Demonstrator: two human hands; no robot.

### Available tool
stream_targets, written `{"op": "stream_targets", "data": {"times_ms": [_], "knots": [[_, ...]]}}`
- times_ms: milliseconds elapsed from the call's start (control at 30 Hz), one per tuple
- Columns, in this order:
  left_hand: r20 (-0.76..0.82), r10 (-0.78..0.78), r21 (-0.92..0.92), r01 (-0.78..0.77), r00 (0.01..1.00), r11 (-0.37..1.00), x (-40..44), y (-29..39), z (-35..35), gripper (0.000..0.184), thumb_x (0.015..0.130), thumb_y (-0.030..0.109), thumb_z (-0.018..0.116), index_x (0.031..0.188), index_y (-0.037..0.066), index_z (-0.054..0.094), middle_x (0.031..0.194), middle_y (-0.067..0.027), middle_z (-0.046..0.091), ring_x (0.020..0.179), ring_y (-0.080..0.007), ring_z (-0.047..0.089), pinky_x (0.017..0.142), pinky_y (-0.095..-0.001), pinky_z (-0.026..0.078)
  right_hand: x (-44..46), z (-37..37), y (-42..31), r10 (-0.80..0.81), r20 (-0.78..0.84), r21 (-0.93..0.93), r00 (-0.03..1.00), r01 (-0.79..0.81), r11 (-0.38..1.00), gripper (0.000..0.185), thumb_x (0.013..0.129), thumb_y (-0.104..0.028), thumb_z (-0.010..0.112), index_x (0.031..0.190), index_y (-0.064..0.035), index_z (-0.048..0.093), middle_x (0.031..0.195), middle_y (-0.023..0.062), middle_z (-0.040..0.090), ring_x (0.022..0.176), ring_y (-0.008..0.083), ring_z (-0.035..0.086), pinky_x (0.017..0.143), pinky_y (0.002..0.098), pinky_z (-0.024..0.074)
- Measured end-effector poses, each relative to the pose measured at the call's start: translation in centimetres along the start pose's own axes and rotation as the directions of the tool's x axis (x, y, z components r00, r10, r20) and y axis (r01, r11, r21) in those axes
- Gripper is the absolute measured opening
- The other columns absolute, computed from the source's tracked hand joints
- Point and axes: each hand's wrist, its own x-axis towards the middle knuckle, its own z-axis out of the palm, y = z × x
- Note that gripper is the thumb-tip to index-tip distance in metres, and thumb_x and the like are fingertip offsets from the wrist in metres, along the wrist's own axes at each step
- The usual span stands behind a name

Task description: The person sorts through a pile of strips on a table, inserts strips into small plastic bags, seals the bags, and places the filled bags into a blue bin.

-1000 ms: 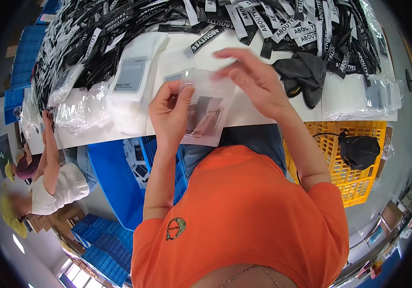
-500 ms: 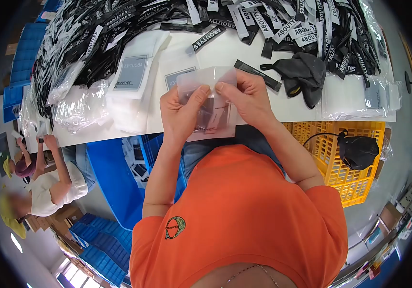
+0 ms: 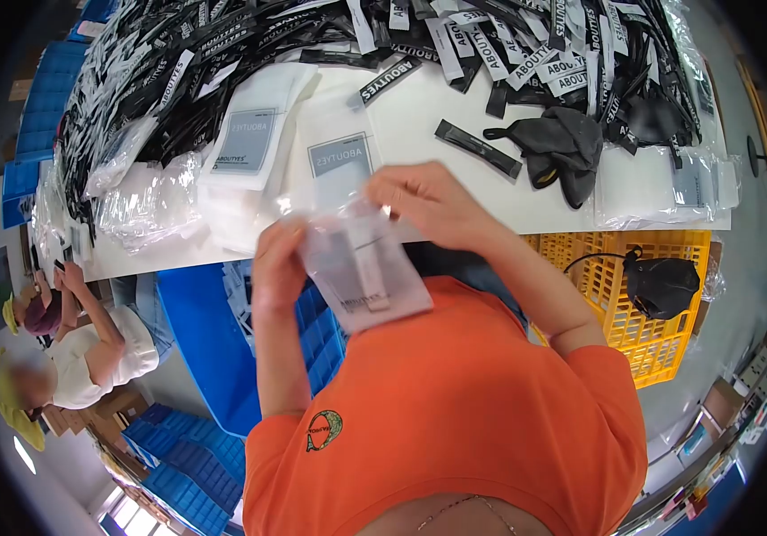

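Note:
A frosted plastic bag (image 3: 401,290) hangs tilted in front of the orange shirt, just off the table edge. Through its film a pale strip and some dark lettering show. My left hand (image 3: 278,263) is closed on the bag's upper left corner. At the upper right corner, my right hand (image 3: 423,204) pinches the bag's edge, slightly smeared by motion. Just beyond the hands lies another printed bag (image 3: 339,154) on the table. A black packet (image 3: 478,148) and a dark grey cloth pouch (image 3: 562,147) lie to the right of it.
Black and white strips (image 3: 213,54) are heaped along the table's far side. Stacked bags (image 3: 254,134) lie left, more wrapped bags (image 3: 651,188) right. Below the edge stand a blue bin (image 3: 205,348) and a yellow crate (image 3: 660,344). A co-worker (image 3: 102,348) works at left.
The bag has come down toward the shirt and turned, tilting over. Both hands have moved from its middle top edge out to the corners, my left hand lower and further left.

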Motion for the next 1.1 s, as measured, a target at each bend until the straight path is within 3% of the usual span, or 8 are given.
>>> {"op": "stream_targets", "data": {"times_ms": [133, 300, 400, 467, 733, 867, 1033, 1100], "knots": [[-0.220, 0.192, 0.651, -0.002, 0.956, 0.759, -5.9, 4.3, -11.7, 0.028, 0.093, 0.017, 0.065, 0.112, -0.004, 0.069, 0.101, -0.0076, 0.071, 0.088, -0.0176, 0.066, 0.077, -0.0330, 0.050, 7.7, -7.2, 1.9, -0.661, -0.264, -0.887, 0.702, 0.092, 0.452, 0.033, 0.093, -0.035, 0.072, 0.095, -0.0018, 0.068, 0.090, 0.0147, 0.071, 0.076, 0.0310, 0.069, 0.068, 0.0392, 0.0562], [0.001, 0.477, 0.902, 0.205, 0.879, -0.381, -8.7, 8.2, -9.6, 0.037, 0.098, 0.025, 0.067, 0.121, -0.003, 0.068, 0.099, -0.0118, 0.070, 0.081, -0.0185, 0.065, 0.075, -0.0318, 0.050, 11.6, -11.1, 2.1, -0.302, -0.382, -0.909, 0.874, -0.296, 0.293, 0.026, 0.093, -0.019, 0.065, 0.107, 0.0013, 0.058, 0.101, 0.0227, 0.072, 0.088, 0.0398, 0.072, 0.069, 0.0513, 0.0572], [-0.099, 0.451, 0.973, -0.007, 0.887, 0.229, -5.5, 7.4, -2.1, 0.029, 0.095, 0.012, 0.070, 0.122, 0.001, 0.069, 0.100, -0.0130, 0.070, 0.087, -0.0224, 0.069, 0.077, -0.0333, 0.054, 8.2, -11.3, 0.4, -0.338, -0.305, -0.939, 0.890, -0.222, 0.262, 0.022, 0.095, -0.020, 0.061, 0.107, -0.0028, 0.055, 0.086, 0.0187, 0.071, 0.079, 0.0433, 0.069, 0.073, 0.0577, 0.0530], [0.057, 0.417, 0.965, -0.157, 0.907, 0.212, -2.1, 5.3, 1.5, 0.021, 0.095, 0.007, 0.067, 0.115, 0.001, 0.071, 0.099, -0.0151, 0.070, 0.088, -0.0260, 0.070, 0.076, -0.0342, 0.055, 4.6, -10.4, -1.8, -0.095, -0.335, -0.920, 0.937, -0.305, 0.245, 0.020, 0.094, -0.017, 0.060, 0.107, -0.0032, 0.055, 0.090, 0.0176, 0.070, 0.084, 0.0419, 0.069, 0.072, 0.0576, 0.0522], [0.527, 0.457, 0.850, -0.443, 0.717, -0.285, 9.0, -3.2, 8.5, 0.054, 0.091, 0.031, 0.073, 0.137, 0.007, 0.058, 0.138, -0.0206, 0.055, 0.128, -0.0421, 0.050, 0.103, -0.0519, 0.041, -1.2, -6.6, 3.5, -0.341, -0.090, -0.982, 0.936, -0.026, 0.188, 0.030, 0.088, -0.022, 0.073, 0.101, -0.0020, 0.055, 0.098, 0.0171, 0.059, 0.093, 0.0346, 0.060, 0.081, 0.0458, 0.0485], [0.558, 0.351, 0.815, -0.576, 0.752, -0.061, 6.5, -3.7, 8.1, 0.074, 0.083, 0.031, 0.081, 0.146, 0.006, 0.051, 0.148, -0.0221, 0.046, 0.133, -0.0412, 0.046, 0.110, -0.0519, 0.037, 0.4, -5.7, 0.7, -0.027, -0.338, -0.432, 0.941, -0.130, 0.893, 0.031, 0.090, -0.019, 0.069, 0.109, -0.0012, 0.053, 0.091, 0.0217, 0.065, 0.086, 0.0389, 0.066, 0.075, 0.0481, 0.0509], [0.379, 0.408, 0.860, -0.479, 0.831, 0.177, 5.9, -3.5, 8.2, 0.093, 0.077, 0.027, 0.086, 0.153, 0.001, 0.040, 0.148, -0.0239, 0.044, 0.133, -0.0406, 0.045, 0.114, -0.0498, 0.035, 3.6, -3.4, 2.8, -0.142, -0.145, -0.870, 0.979, -0.057, 0.490, 0.028, 0.090, -0.023, 0.074, 0.111, -0.0065, 0.065, 0.077, 0.0137, 0.067, 0.070, 0.0258, 0.068, 0.065, 0.0387, 0.0498], [0.242, 0.455, 0.869, -0.400, 0.857, 0.291, 6.6, -3.5, 7.7, 0.077, 0.083, 0.018, 0.082, 0.147, -0.003, 0.046, 0.136, -0.0220, 0.055, 0.114, -0.0303, 0.060, 0.102, -0.0393, 0.048, 3.5, -3.1, 2.3, -0.060, -0.189, -0.621, 0.980, -0.072, 0.780, 0.023, 0.089, -0.022, 0.076, 0.104, -0.0054, 0.069, 0.076, 0.0114, 0.067, 0.069, 0.0203, 0.065, 0.064, 0.0347, 0.0488]]}}
